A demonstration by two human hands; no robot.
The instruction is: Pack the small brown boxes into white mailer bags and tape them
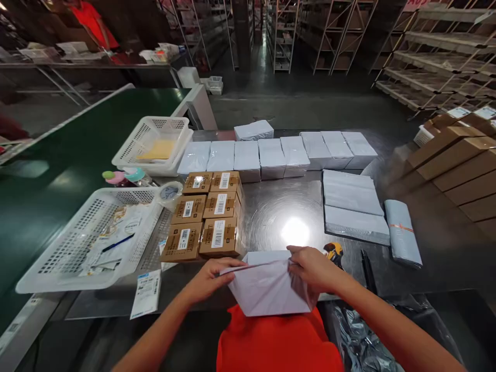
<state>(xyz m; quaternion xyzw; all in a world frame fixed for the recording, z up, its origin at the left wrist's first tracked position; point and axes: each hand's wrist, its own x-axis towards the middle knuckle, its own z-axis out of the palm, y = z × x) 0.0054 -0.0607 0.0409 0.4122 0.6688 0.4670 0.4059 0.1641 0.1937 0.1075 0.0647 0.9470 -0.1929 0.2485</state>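
A white mailing bag is spread at the table's near edge, close to my red top. My left hand pinches its left upper edge between thumb and fingers. At the right upper edge, my right hand grips the same bag, fingers closed on the film. The bag looks bulky, but its contents are hidden. Just beyond it stand several brown cartons with barcode labels. A yellow and black tape measure lies beside my right hand, with a black pen-like object farther right.
A row of white-wrapped parcels lines the table's back. Flat white bags and a banded roll of bags lie right. White baskets, a tape roll and a green conveyor are left. Brown boxes stand far right.
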